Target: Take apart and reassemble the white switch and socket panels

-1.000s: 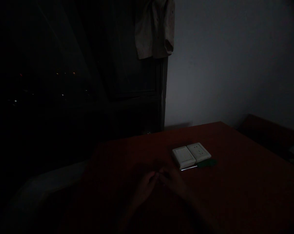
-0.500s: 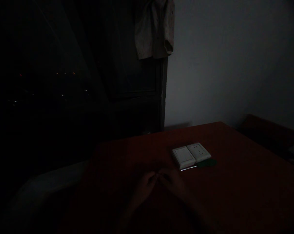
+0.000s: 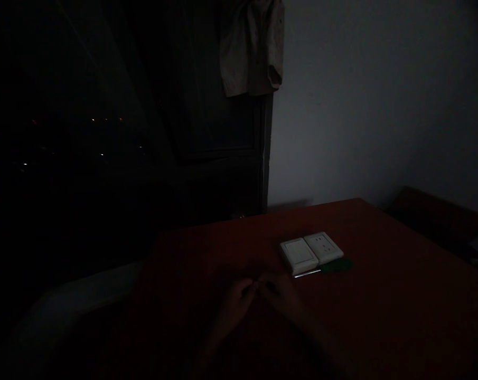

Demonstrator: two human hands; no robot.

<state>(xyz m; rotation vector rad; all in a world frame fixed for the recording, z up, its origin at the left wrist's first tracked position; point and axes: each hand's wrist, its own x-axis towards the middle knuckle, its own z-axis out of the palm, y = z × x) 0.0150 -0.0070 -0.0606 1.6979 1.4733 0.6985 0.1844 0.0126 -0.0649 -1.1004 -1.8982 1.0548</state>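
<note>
Over the dark red table [image 3: 381,295], my left hand [image 3: 237,298] and my right hand [image 3: 279,294] meet fingertip to fingertip, both closed in a pinch. Whatever lies between the fingers is too small and dark to make out. To the right of my right hand lie a white wall switch [image 3: 299,254] and a white wall socket [image 3: 324,247], side by side with their faces up. Along their near edge rests a screwdriver [image 3: 336,265] with a green handle, its bright shaft pointing left toward my right hand.
A dark window [image 3: 104,132] with small lights beyond fills the left. Cloth [image 3: 252,50] hangs at the window frame beside a pale wall [image 3: 361,105]. Another dark red piece of furniture [image 3: 432,211] stands past the table's right edge. The scene is very dim.
My fingers shift very slightly where they meet; both hands stay in the same place. The switch, the socket and the screwdriver have not moved.
</note>
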